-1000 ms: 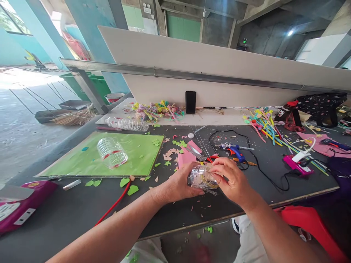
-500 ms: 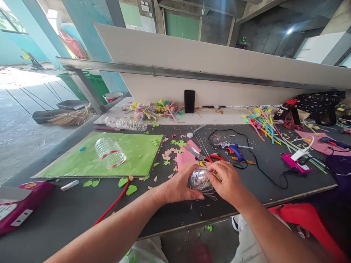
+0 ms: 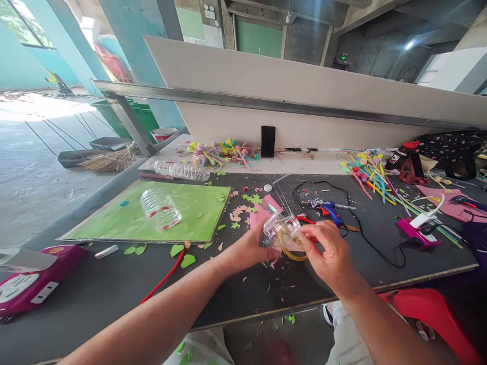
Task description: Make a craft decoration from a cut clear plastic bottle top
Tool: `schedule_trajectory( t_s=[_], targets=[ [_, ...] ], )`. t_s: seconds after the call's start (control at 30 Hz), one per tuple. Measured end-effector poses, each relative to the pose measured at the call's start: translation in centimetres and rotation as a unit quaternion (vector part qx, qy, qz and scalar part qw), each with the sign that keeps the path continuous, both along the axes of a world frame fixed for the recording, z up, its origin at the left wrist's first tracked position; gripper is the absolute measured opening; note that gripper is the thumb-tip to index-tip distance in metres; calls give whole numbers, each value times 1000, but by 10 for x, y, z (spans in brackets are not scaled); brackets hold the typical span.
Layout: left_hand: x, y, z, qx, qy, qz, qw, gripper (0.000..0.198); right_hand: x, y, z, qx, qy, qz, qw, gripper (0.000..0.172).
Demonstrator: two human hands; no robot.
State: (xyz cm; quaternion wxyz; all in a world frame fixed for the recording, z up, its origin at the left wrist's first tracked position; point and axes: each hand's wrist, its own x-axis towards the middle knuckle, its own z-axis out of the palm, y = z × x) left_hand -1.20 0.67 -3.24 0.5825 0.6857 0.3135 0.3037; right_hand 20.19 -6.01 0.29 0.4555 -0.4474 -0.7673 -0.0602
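My left hand [image 3: 251, 247] is wrapped round a cut piece of clear plastic bottle [image 3: 272, 229] above the front of the dark table. The piece lies on its side, one end turned to the right. At that end the thumb and forefinger of my right hand [image 3: 327, 248] are pinched together at its edge; the small bit between them is hard to make out. A yellow curved band [image 3: 294, 255] shows just below the piece. Behind my hands lie scissors [image 3: 271, 207] on pink sheet [image 3: 258, 218], partly hidden.
A green sheet pack [image 3: 114, 218] carries a clear cut bottle [image 3: 160, 209]. Another clear bottle [image 3: 180, 171] lies behind it. To the right are a blue glue gun [image 3: 331, 212] with its cord and a pink power strip [image 3: 416, 230]. Green scraps [image 3: 188, 261] litter the table.
The bottle piece has been turned and tilted, its end now facing right. My right hand has drawn slightly right and down from it. The yellow band shows more. The view has shifted slightly.
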Motion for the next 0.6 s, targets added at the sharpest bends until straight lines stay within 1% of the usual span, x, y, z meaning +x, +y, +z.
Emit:
schedule_trajectory(
  t_s=[0.07, 0.13, 0.2, 0.23, 0.33, 0.43, 0.5, 0.6],
  targets=[
    [1, 3, -3, -17, -24, 34, 999, 74, 2, 0, 1, -24, 37, -10, 999, 17],
    [1, 6, -7, -32, -30, 55, 997, 63, 2, 0, 1, -63, 81, -21, 994, 13],
    [1, 9, -9, -29, -15, 67, 997, 51, 3, 0, 0, -122, 140, -22, 982, 11],
    [1, 10, -10, -16, 2, 74, 997, 45, 4, 0, 0, -155, 176, -17, 972, 13],
    [-1, 10, -8, 70, 84, 113, 988, 35, 6, 2, -3, -243, 279, 11, 929, 20],
    [0, 7, -2, 167, 166, 141, 962, 30, 9, 6, -6, -273, 364, 43, 889, 21],
    [0, 5, 4, 190, 187, 143, 953, 34, 9, 9, -7, -279, 420, 73, 861, 20],
    [0, 1, 10, 181, 173, 113, 962, 47, 8, 11, -5, -298, 489, 114, 812, 17]
  ],
)
